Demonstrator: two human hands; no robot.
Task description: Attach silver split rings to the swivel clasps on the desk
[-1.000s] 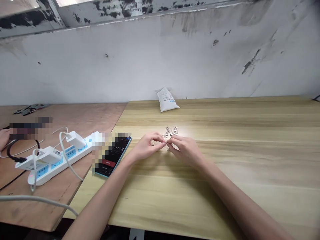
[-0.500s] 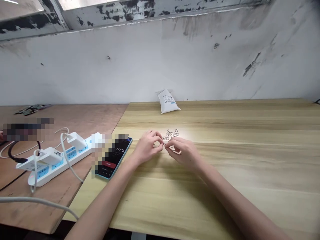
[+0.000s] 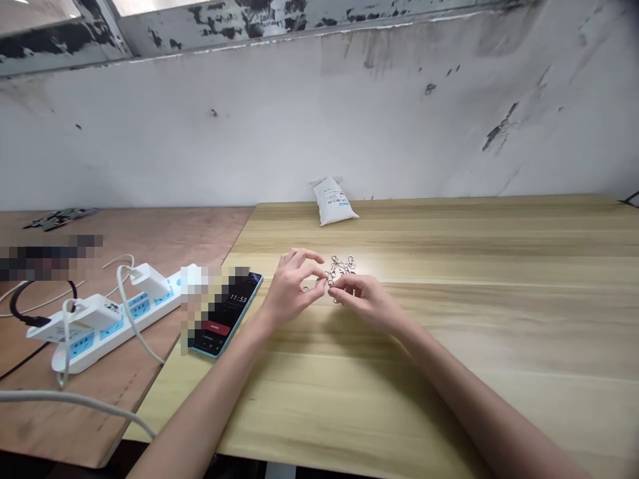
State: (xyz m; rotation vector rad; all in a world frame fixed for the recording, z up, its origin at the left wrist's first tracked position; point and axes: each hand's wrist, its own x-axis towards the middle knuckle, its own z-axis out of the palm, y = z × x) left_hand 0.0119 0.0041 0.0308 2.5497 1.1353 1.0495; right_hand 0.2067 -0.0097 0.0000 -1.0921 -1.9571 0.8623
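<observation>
My left hand [image 3: 294,287] is in a pinch, thumb and index finger meeting at a small metal key ring [image 3: 330,283]; its other fingers are lifted and curved. From the other side, my right hand [image 3: 368,299] pinches at the same ring, its fingers curled toward the thumb. The fingertips nearly touch, so part of the ring is hidden. Just beyond the hands lies a loose group of silver lobster clasps [image 3: 342,266] on the wooden tabletop. Several small rings lie under and beside the fingers, partly covered.
Left of my left hand lies a phone [image 3: 227,316] with a lit screen. A white power strip [image 3: 130,319] with plugs and cables sits on the brown table [image 3: 210,229] to the left. Against the wall stands a white plastic packet [image 3: 334,203].
My left hand's middle and outer fingers have lifted and spread. My right hand's fingers have curled in lower, and the small ring now shows between the fingertips.
</observation>
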